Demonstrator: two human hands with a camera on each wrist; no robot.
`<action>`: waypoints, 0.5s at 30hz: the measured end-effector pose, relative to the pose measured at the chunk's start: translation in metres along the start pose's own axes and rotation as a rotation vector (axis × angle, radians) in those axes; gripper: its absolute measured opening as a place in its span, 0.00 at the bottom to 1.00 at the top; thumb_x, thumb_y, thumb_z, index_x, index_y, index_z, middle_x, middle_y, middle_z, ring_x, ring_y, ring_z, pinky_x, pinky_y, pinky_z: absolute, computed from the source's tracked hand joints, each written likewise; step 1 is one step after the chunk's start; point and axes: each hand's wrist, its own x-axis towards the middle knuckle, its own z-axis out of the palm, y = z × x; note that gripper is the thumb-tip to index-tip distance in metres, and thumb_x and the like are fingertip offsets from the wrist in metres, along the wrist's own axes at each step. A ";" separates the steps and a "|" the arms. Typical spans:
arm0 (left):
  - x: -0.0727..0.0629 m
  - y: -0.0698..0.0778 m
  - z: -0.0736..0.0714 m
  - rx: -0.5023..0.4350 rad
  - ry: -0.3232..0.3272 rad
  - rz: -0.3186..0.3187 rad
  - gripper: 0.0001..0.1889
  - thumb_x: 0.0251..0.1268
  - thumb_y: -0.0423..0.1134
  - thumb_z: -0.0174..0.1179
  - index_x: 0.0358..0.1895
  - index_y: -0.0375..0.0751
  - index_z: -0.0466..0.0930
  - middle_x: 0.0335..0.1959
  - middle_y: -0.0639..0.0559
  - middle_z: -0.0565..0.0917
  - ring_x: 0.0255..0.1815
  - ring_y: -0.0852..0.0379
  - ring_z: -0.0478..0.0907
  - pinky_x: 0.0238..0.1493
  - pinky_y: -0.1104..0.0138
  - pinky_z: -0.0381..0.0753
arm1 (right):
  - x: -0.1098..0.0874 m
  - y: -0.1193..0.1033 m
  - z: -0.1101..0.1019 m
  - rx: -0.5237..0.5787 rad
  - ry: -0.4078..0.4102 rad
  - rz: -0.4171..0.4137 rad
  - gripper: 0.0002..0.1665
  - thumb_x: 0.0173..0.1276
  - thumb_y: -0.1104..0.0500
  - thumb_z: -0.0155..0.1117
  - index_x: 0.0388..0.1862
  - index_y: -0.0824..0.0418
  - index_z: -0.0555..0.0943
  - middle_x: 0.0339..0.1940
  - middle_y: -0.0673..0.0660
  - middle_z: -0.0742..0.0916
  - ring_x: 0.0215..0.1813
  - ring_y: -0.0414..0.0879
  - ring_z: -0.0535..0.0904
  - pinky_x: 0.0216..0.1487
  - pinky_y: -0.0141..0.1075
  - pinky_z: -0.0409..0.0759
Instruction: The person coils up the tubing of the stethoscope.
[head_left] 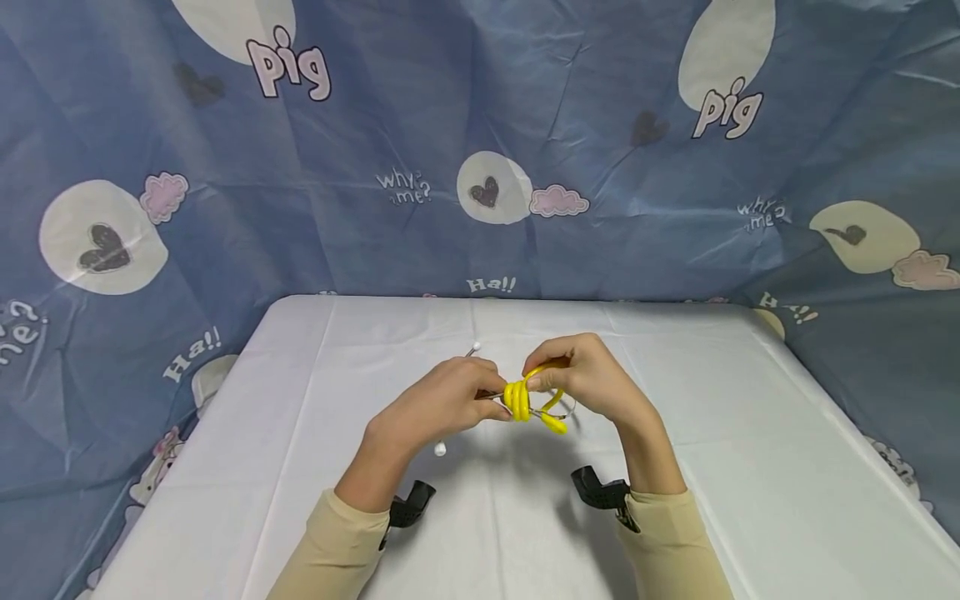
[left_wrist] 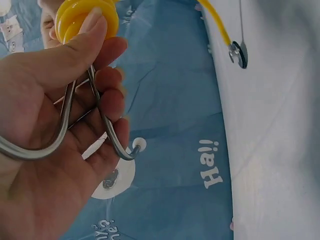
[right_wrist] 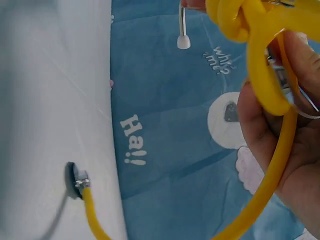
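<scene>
A stethoscope with yellow tubing (head_left: 516,402) is held above the table, its tubing wound in several tight loops around the metal ear tubes. My left hand (head_left: 441,398) grips those ear tubes (left_wrist: 107,122), with the thumb pressed against the yellow coil (left_wrist: 75,20) in the left wrist view. White ear tips (head_left: 440,449) stick out on both sides of this hand. To the right of the coil, my right hand (head_left: 592,379) pinches a loop of the tubing between thumb and fingers. The chest piece (right_wrist: 77,181) hangs from a free length of tubing in the right wrist view.
A white-covered table (head_left: 480,533) lies beneath both hands. Behind it hangs a blue printed cloth (head_left: 615,242), which also drops past the table's sides. Black wrist cameras (head_left: 412,504) are strapped at both sleeves.
</scene>
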 end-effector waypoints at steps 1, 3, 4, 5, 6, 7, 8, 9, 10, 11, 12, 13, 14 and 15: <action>0.000 0.000 0.000 0.006 0.006 0.011 0.03 0.58 0.48 0.71 0.32 0.61 0.86 0.25 0.64 0.76 0.26 0.65 0.70 0.29 0.70 0.73 | 0.000 0.002 -0.001 0.022 -0.004 0.006 0.04 0.59 0.65 0.73 0.33 0.58 0.88 0.31 0.56 0.89 0.32 0.48 0.83 0.35 0.44 0.85; 0.000 0.001 0.000 0.021 0.017 0.035 0.03 0.59 0.48 0.71 0.33 0.61 0.86 0.25 0.64 0.76 0.26 0.65 0.70 0.30 0.70 0.73 | 0.001 0.007 -0.003 0.072 -0.010 0.024 0.03 0.60 0.65 0.72 0.33 0.60 0.88 0.31 0.57 0.89 0.31 0.48 0.83 0.33 0.42 0.85; 0.000 0.001 0.000 0.031 0.025 0.049 0.02 0.60 0.48 0.70 0.33 0.60 0.86 0.25 0.64 0.75 0.26 0.65 0.70 0.30 0.70 0.73 | 0.002 0.009 -0.003 0.099 -0.013 0.031 0.03 0.60 0.66 0.72 0.34 0.62 0.88 0.31 0.57 0.89 0.31 0.48 0.83 0.33 0.42 0.84; 0.001 0.002 0.000 0.043 0.032 0.065 0.02 0.60 0.48 0.70 0.34 0.60 0.86 0.25 0.65 0.75 0.27 0.65 0.69 0.31 0.71 0.73 | 0.002 0.010 -0.004 0.133 -0.015 0.040 0.03 0.61 0.66 0.71 0.35 0.64 0.87 0.31 0.57 0.89 0.30 0.48 0.83 0.32 0.41 0.84; 0.001 0.002 0.000 0.052 0.040 0.081 0.02 0.61 0.47 0.69 0.35 0.59 0.87 0.25 0.65 0.75 0.27 0.65 0.69 0.31 0.71 0.73 | 0.003 0.012 -0.005 0.166 -0.019 0.050 0.04 0.61 0.66 0.70 0.35 0.66 0.87 0.31 0.56 0.89 0.30 0.47 0.83 0.32 0.40 0.84; 0.001 0.002 0.000 0.060 0.047 0.095 0.02 0.62 0.47 0.68 0.35 0.59 0.87 0.25 0.65 0.75 0.27 0.65 0.69 0.31 0.71 0.73 | 0.003 0.013 -0.006 0.200 -0.023 0.060 0.05 0.62 0.67 0.69 0.36 0.68 0.86 0.32 0.56 0.89 0.29 0.47 0.82 0.31 0.39 0.83; 0.000 0.003 0.000 0.070 0.055 0.111 0.02 0.62 0.47 0.68 0.36 0.59 0.87 0.26 0.65 0.75 0.27 0.66 0.69 0.32 0.71 0.73 | 0.003 0.014 -0.006 0.234 -0.030 0.070 0.06 0.63 0.67 0.68 0.37 0.70 0.86 0.32 0.55 0.89 0.29 0.47 0.82 0.31 0.38 0.83; 0.000 0.003 0.000 0.082 0.063 0.127 0.02 0.63 0.47 0.67 0.36 0.58 0.87 0.26 0.66 0.74 0.28 0.66 0.69 0.32 0.71 0.72 | 0.003 0.014 -0.007 0.267 -0.039 0.078 0.07 0.63 0.67 0.67 0.38 0.72 0.85 0.32 0.55 0.89 0.29 0.47 0.82 0.31 0.37 0.83; 0.000 0.003 0.000 0.092 0.071 0.144 0.02 0.64 0.47 0.67 0.36 0.58 0.87 0.26 0.66 0.74 0.28 0.66 0.69 0.33 0.72 0.72 | 0.003 0.015 -0.008 0.301 -0.050 0.086 0.08 0.64 0.67 0.66 0.39 0.73 0.85 0.32 0.54 0.89 0.28 0.46 0.82 0.30 0.36 0.82; 0.000 0.003 0.000 0.099 0.080 0.160 0.02 0.64 0.46 0.67 0.36 0.58 0.87 0.26 0.66 0.74 0.28 0.66 0.69 0.33 0.72 0.72 | 0.003 0.015 -0.009 0.334 -0.064 0.095 0.08 0.64 0.67 0.65 0.39 0.73 0.84 0.32 0.54 0.89 0.28 0.45 0.81 0.30 0.35 0.81; 0.000 0.003 0.000 0.105 0.088 0.175 0.01 0.64 0.45 0.66 0.36 0.57 0.87 0.25 0.65 0.74 0.28 0.66 0.68 0.33 0.72 0.72 | 0.003 0.015 -0.009 0.364 -0.079 0.103 0.08 0.65 0.67 0.65 0.39 0.72 0.84 0.31 0.54 0.89 0.27 0.44 0.80 0.29 0.34 0.80; 0.000 0.004 0.000 0.110 0.096 0.188 0.02 0.65 0.45 0.66 0.36 0.57 0.87 0.25 0.65 0.73 0.28 0.66 0.68 0.33 0.72 0.72 | 0.003 0.015 -0.010 0.395 -0.095 0.108 0.08 0.65 0.67 0.64 0.39 0.72 0.85 0.30 0.53 0.88 0.26 0.43 0.79 0.29 0.34 0.79; 0.000 0.004 0.000 0.114 0.102 0.199 0.02 0.66 0.45 0.65 0.36 0.57 0.87 0.25 0.65 0.73 0.28 0.66 0.68 0.33 0.72 0.72 | 0.002 0.016 -0.011 0.423 -0.112 0.114 0.07 0.65 0.67 0.63 0.38 0.70 0.85 0.29 0.53 0.88 0.25 0.42 0.78 0.28 0.33 0.78; -0.001 0.004 -0.001 0.113 0.105 0.207 0.02 0.66 0.44 0.65 0.36 0.57 0.87 0.25 0.65 0.73 0.28 0.66 0.68 0.33 0.72 0.72 | 0.002 0.016 -0.011 0.446 -0.131 0.117 0.06 0.66 0.67 0.62 0.37 0.67 0.86 0.28 0.52 0.88 0.25 0.42 0.77 0.28 0.32 0.77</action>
